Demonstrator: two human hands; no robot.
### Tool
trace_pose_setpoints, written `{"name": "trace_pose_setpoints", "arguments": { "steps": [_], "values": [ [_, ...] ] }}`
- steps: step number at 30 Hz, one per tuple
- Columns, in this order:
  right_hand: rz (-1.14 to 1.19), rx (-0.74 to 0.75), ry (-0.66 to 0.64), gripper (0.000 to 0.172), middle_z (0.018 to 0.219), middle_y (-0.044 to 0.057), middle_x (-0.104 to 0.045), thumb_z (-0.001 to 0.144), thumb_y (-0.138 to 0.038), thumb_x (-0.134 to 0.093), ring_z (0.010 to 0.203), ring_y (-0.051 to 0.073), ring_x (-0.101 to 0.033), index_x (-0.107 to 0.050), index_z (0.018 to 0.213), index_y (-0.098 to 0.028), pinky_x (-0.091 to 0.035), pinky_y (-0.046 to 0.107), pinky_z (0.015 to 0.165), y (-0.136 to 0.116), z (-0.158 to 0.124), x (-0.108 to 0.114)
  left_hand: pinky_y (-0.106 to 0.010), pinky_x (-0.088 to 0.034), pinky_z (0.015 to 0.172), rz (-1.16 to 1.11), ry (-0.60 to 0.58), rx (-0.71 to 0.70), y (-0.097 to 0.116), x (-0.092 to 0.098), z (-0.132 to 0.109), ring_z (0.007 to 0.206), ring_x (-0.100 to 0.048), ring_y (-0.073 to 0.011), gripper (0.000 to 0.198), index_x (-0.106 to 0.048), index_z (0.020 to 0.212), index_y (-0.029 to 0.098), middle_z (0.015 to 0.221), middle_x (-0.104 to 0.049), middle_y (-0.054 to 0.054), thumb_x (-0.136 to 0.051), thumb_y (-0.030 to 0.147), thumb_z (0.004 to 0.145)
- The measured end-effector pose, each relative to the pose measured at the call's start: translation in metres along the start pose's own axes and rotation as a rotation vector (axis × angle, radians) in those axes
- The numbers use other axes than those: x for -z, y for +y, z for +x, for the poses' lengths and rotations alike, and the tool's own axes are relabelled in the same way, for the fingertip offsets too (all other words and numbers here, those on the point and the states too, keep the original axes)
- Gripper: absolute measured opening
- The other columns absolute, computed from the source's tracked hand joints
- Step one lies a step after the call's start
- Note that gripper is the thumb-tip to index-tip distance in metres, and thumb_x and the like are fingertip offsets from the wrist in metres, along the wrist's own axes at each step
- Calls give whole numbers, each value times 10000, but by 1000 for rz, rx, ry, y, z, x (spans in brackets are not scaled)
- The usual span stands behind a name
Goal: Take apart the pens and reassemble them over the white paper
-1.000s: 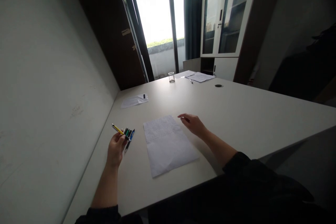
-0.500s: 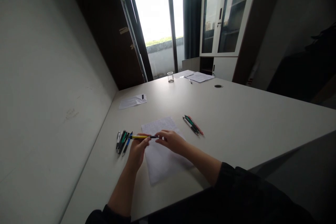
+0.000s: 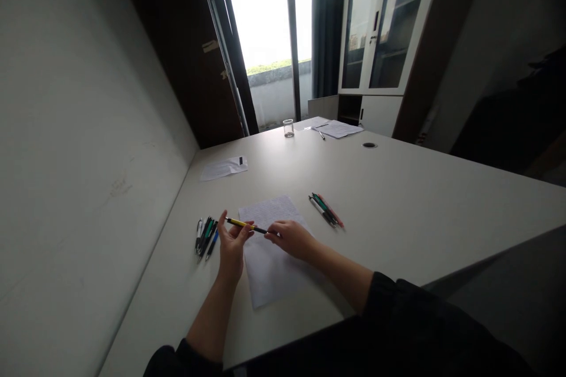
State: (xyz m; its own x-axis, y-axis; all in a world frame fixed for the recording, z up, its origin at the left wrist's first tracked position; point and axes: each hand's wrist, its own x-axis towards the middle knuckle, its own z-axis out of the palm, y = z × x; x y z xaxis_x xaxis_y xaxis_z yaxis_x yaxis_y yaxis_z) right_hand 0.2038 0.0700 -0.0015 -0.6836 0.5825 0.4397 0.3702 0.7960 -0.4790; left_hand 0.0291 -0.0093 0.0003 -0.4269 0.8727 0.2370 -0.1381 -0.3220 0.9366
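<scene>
A yellow and black pen (image 3: 244,225) hangs level over the top left corner of a written sheet of paper (image 3: 274,253). My right hand (image 3: 292,238) pinches its right end. My left hand (image 3: 230,245) is beside the pen's middle, fingers spread upward, thumb touching or near the barrel. A bunch of several pens (image 3: 205,237) lies on the white desk (image 3: 398,206) just left of my left hand. Three more pens (image 3: 326,210) lie right of the sheet.
A small paper with a black clip (image 3: 223,168) lies farther back by the wall. A glass (image 3: 288,128), papers and a pen (image 3: 333,129) are at the far end. A cable hole (image 3: 369,145) is in the desk. A cabinet (image 3: 380,41) stands behind.
My left hand carried the yellow pen from the left bunch toward the sheet. My right hand left the three pens on the right and took the pen's end; my left fingers opened.
</scene>
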Motion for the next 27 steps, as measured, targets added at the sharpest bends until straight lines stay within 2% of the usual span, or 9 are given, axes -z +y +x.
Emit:
{"name": "trace_pose_setpoints", "arguments": {
  "steps": [9, 15, 22, 27],
  "values": [
    [-28, -4, -44, 179, 814, 38, -708, 922, -328, -595, 702, 148, -623, -710, 884, -197, -407, 241, 643, 5, -1, -8, -440, -497, 934, -39, 17, 27, -3, 1, 3, 867, -714, -199, 764, -301, 1454, 250, 943, -729, -74, -734, 338, 832],
    [-18, 4, -43, 201, 814, 41, -711, 932, -337, -573, 700, 149, -626, -708, 886, -194, -406, 242, 642, 2, -1, -6, -434, -505, 926, -35, 50, 19, -4, -1, 3, 852, -717, -195, 843, -252, 1479, 261, 957, -729, -75, -753, 359, 808],
    [-26, -22, -30, 187, 822, 44, -715, 922, -334, -592, 715, 152, -631, -711, 882, -196, -408, 239, 645, 1, -4, -3, -452, -499, 931, -18, 26, 29, -6, 0, 4, 880, -712, -207, 725, -349, 1409, 231, 933, -727, -80, -749, 337, 813],
    [11, -38, -11, 186, 810, 45, -706, 933, -323, -583, 718, 149, -624, -705, 887, -192, -410, 236, 663, 2, -4, 0, -463, -495, 944, -29, 22, 14, -6, 2, 5, 910, -703, -206, 706, -337, 1375, 245, 997, -698, -76, -752, 320, 808]
  ]
}}
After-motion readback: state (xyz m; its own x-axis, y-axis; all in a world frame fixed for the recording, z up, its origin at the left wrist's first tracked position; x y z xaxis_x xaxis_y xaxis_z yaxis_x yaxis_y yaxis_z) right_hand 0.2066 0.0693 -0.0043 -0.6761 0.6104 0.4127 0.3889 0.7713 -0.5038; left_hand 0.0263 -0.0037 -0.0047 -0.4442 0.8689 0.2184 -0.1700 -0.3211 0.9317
